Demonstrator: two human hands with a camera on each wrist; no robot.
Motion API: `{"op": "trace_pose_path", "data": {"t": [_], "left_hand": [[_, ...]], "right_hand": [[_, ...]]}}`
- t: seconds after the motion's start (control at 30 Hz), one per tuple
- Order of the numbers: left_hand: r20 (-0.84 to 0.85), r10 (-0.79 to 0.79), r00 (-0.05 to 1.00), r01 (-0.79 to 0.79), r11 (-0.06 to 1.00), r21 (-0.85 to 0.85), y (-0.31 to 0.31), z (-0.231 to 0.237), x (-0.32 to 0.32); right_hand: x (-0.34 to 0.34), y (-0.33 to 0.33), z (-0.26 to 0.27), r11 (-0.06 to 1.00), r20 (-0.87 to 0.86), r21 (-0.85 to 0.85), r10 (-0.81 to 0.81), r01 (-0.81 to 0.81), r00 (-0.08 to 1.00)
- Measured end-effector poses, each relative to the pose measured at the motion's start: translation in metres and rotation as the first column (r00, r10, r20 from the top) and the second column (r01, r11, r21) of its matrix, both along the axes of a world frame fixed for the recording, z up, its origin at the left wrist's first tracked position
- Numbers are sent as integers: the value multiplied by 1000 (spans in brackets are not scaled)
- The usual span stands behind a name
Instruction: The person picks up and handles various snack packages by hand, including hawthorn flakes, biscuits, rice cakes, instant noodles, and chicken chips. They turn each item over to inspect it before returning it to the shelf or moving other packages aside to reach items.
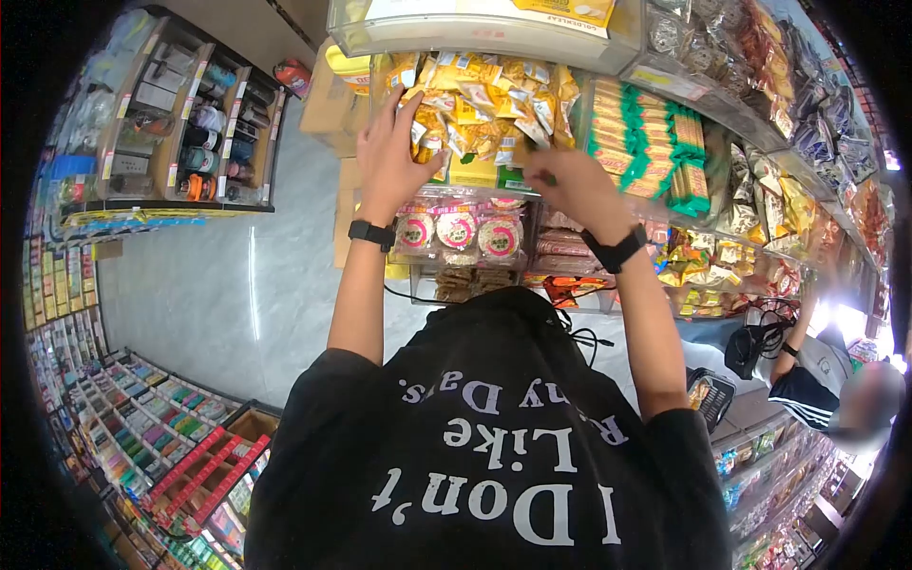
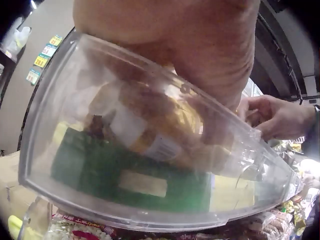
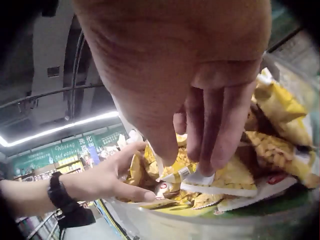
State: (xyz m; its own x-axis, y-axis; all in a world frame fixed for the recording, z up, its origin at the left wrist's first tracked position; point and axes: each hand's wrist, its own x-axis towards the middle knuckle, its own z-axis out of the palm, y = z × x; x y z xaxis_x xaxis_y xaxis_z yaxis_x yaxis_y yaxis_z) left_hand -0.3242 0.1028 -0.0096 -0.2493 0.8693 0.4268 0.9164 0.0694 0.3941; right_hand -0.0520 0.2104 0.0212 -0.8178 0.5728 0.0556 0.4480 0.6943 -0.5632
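Note:
Yellow snack packets (image 1: 480, 104) with white ends fill a clear plastic bin (image 2: 150, 227). My left hand (image 1: 391, 157) reaches over the bin's left side, with spread fingers resting among the packets. At the right front of the bin is my right hand (image 1: 579, 185), its fingers bent downward. In the right wrist view, that hand's thumb and fingertips pinch a snack packet (image 3: 220, 186) near its white end. Below the packets, a green and yellow lining (image 2: 100, 165) shows through the bin wall.
Green-ended snack packs (image 1: 646, 142) fill the neighbouring bin to the right. Round packs with pink labels (image 1: 456, 231) sit in the bin below. A clear tray (image 1: 494, 33) overhangs the back. Cardboard boxes (image 1: 332, 104) stand at left; another person (image 1: 826, 370) is at far right.

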Motion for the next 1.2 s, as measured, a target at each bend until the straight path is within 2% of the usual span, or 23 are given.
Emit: {"op": "trace_pose_path", "data": {"t": [0.1, 0.2, 0.3, 0.57, 0.7, 0.9, 1.0, 1.2], "left_hand": [[3, 15, 1000, -15, 1000, -1, 2, 1, 2], [-15, 13, 1000, -12, 1000, 8, 2, -4, 0], [-33, 22, 999, -23, 1000, -18, 1, 0, 2], [-39, 29, 999, -32, 996, -86, -1, 8, 6], [-69, 20, 997, -24, 998, -64, 0, 6, 4], [-70, 26, 997, -30, 998, -57, 0, 2, 5], [-76, 18, 997, -23, 998, -64, 0, 2, 4], [-62, 22, 998, -29, 994, -105, -2, 6, 8]], "right_hand": [[16, 5, -2, 996, 124, 85, -26, 15, 992], [11, 9, -7, 981, 166, 184, 22, -53, 986], [-3, 7, -19, 950, 208, 308, -21, -45, 978], [-6, 15, -28, 940, 285, 332, -23, -76, 958], [-1, 20, -31, 937, 167, 346, -4, -55, 986], [9, 20, -24, 973, 57, 228, -51, 36, 997], [11, 20, -27, 972, -11, 229, -48, 49, 999], [11, 18, -31, 974, 27, 215, -81, 74, 996]]}}
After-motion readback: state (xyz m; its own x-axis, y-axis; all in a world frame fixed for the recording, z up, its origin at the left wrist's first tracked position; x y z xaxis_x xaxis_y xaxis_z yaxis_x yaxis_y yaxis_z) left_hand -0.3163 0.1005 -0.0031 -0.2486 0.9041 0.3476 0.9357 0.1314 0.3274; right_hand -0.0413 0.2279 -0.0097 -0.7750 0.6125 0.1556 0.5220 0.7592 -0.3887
